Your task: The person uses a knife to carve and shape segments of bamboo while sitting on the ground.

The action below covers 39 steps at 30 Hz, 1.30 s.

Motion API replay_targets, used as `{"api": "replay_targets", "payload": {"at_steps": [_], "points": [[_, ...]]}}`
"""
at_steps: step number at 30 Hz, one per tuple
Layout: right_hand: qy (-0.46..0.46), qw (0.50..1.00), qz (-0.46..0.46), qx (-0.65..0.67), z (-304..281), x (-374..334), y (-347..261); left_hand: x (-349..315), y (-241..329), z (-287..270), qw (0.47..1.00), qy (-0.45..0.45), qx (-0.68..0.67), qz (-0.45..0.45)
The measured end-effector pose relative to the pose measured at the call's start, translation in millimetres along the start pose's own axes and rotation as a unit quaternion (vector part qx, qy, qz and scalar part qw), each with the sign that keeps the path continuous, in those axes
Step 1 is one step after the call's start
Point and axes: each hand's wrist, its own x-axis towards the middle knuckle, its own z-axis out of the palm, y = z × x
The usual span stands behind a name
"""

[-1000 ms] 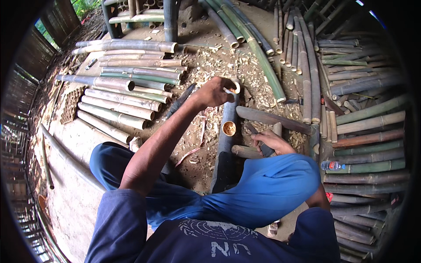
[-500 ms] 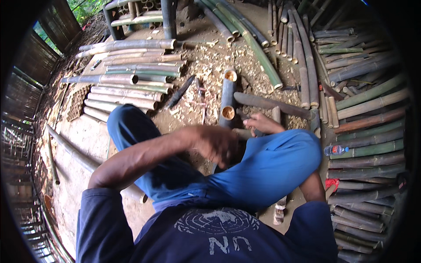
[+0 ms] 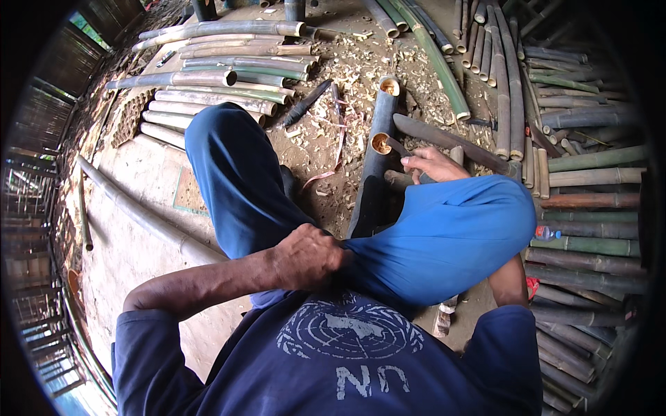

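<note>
Far left, one dark wall (image 3: 66,90), cut off by the fisheye's black rim. One long bare pole (image 3: 149,220) slants over the pale floor (image 3: 121,277); its right end is lost by your leg. Above that, one stack of bamboo poles (image 3: 215,101), overlapping, so no firm count (your raised knee hides some ends).

Your left grip (image 3: 309,256) sits curled at your lap, back of the hand up. Fingers mostly hidden; can't tell if it has hold of anything. One dark elongated object (image 3: 306,102) lies on the ground beyond, kind unclear.

Middle: dark bamboo (image 3: 371,177), two round openings showing, pale stuff inside both. One tube or two in line? Can't tell. Its lower end disappears in shadow between your legs. It lies ahead and right of your left grip, well apart, and just left of your right grip.

One dark tool (image 3: 397,145) points up-left at the nearer opening, its tip close by; touching or not, unclear. Your right grip (image 3: 436,166) is closed around it, fingers bent, handle mostly covered. Just beyond, one long dark bar (image 3: 451,141), then one green pole (image 3: 449,90) farther up.

Right edge: one bottle (image 3: 547,233), partly blocked by your knee, on a big pile of poles (image 3: 590,246), too many to count.
</note>
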Motion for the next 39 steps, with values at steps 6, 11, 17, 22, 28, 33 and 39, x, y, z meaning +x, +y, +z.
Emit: {"api": "replay_targets", "payload": {"at_steps": [6,11,17,22,28,33,39], "points": [[-0.015,0.999,0.038,-0.009,5,-8,-17,0,-4,11,0.999,0.009,-0.039,-0.019],[0.009,0.998,0.037,-0.04,13,-15,-10,3,-7,3,0.997,0.014,-0.077,-0.016],[-0.012,0.998,0.034,-0.049,14,-35,-36,9,-15,2,0.995,0.022,-0.099,-0.001],[-0.037,0.999,0.028,-0.023,14,-18,-18,13,-22,3,0.993,0.015,-0.113,-0.008],[-0.042,0.999,0.024,0.012,14,-13,-7,17,-37,5,0.99,-0.012,-0.133,0.042],[-0.008,1.0,0.028,0.007,8,-6,-6,-6,-34,-6,0.992,-0.063,-0.099,0.036],[0.027,0.999,0.025,0.035,2,5,13,-15,-21,-16,0.996,-0.045,-0.078,0.012]]}}
